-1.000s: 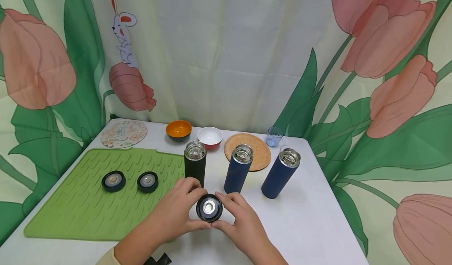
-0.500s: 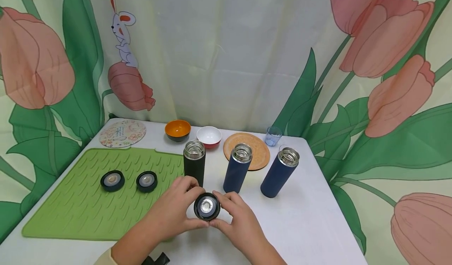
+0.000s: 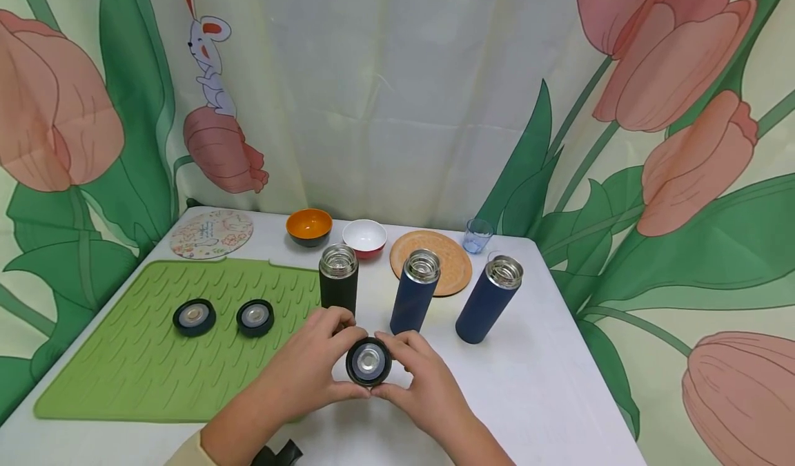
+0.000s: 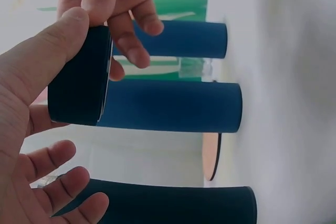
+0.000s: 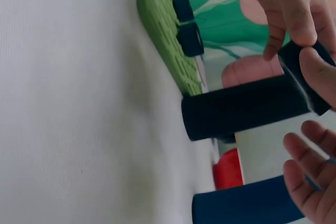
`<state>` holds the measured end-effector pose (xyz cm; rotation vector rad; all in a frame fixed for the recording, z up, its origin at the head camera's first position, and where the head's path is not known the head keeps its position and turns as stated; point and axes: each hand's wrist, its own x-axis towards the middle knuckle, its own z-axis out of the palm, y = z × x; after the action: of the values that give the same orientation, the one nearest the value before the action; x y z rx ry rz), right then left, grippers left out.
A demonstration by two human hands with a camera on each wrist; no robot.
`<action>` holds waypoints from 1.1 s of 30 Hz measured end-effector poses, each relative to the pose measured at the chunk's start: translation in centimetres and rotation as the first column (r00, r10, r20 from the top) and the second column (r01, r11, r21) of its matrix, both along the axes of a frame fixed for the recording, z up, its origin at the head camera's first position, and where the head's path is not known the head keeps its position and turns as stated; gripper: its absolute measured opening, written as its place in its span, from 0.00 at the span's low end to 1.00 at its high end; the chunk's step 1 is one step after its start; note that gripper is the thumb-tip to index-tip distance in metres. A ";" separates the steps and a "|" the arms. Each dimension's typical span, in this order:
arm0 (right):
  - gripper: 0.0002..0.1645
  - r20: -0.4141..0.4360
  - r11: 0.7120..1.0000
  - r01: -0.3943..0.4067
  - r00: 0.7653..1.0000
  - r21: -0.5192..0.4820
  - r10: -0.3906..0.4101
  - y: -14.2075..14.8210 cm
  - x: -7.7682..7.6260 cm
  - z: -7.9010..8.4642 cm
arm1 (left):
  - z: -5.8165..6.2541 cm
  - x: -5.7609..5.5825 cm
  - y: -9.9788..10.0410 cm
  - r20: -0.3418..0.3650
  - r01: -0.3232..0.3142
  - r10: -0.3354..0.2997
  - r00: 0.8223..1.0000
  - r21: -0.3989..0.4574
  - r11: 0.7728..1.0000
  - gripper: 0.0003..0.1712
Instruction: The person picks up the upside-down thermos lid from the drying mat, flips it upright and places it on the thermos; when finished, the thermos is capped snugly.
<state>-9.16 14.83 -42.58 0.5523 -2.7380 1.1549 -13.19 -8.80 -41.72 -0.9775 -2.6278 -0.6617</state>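
Observation:
Between both hands a dark bottle lid (image 3: 369, 362) is held above the table, its underside with a silvery centre facing up toward the head camera. My left hand (image 3: 308, 366) pinches its left side with thumb and finger; my right hand (image 3: 424, 388) pinches the right side likewise. In the left wrist view the lid (image 4: 81, 74) shows its smooth dark side wall. Beyond the hands stand a black bottle (image 3: 339, 286) and two navy bottles (image 3: 415, 300) (image 3: 486, 306), all without lids, steel mouths upward. Two more lids (image 3: 194, 317) (image 3: 255, 317) lie on the green mat.
A green ridged mat (image 3: 124, 369) covers the table's left side. Along the back are a floral round mat (image 3: 212, 234), an orange bowl (image 3: 309, 226), a white-and-red bowl (image 3: 364, 237), a round cork board (image 3: 456, 273) and a clear cup (image 3: 477, 235). A printed curtain hangs behind.
Both hands keep their hold on the lid, which has tilted slightly between them. The whole head view has shifted a little; bottles, mat and loose lids stay where they were.

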 end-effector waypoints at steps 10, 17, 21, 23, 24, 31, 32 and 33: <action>0.50 -0.381 0.998 0.043 0.924 0.043 -0.023 1.3 -0.3 -0.3 | -0.3 -0.2 0.2 0.320 -0.047 0.011 0.948 0.106 0.993 0.44; 0.49 -0.589 0.990 -0.088 0.797 0.113 0.138 1.2 -0.3 -0.3 | -0.2 0.0 -0.3 0.583 0.004 -0.252 0.772 0.391 0.920 0.30; 0.47 -0.642 0.978 -0.122 0.739 0.170 0.204 1.0 -0.7 -0.2 | -0.5 -0.2 -0.4 0.567 0.083 -0.388 0.726 0.488 0.869 0.31; 0.47 -0.658 0.974 -0.118 0.720 0.196 0.220 1.0 -0.8 -0.2 | -0.6 -0.3 -0.5 0.564 0.104 -0.430 0.705 0.517 0.850 0.29; 0.47 -0.661 0.972 -0.114 0.716 0.205 0.224 1.0 -0.9 -0.1 | -0.6 -0.3 -0.5 0.568 0.110 -0.443 0.694 0.524 0.844 0.28; 0.45 -0.646 0.971 -0.098 0.731 0.217 0.218 1.1 -0.7 -0.2 | -0.1 0.1 -0.2 0.610 -0.006 -0.311 0.729 0.460 0.888 0.17; 0.44 -0.636 0.974 -0.097 0.743 0.203 0.207 1.0 -0.8 -0.2 | -0.1 0.1 -0.1 0.615 -0.047 -0.260 0.744 0.437 0.898 0.18; 0.43 -0.627 0.978 -0.099 0.755 0.181 0.193 1.0 -0.8 -0.3 | -0.1 0.2 0.0 0.617 -0.090 -0.208 0.759 0.416 0.905 0.20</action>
<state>-9.97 15.79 -42.93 0.9851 -2.1966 0.6217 -12.98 -8.84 -41.81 -0.7864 -2.7778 -1.7948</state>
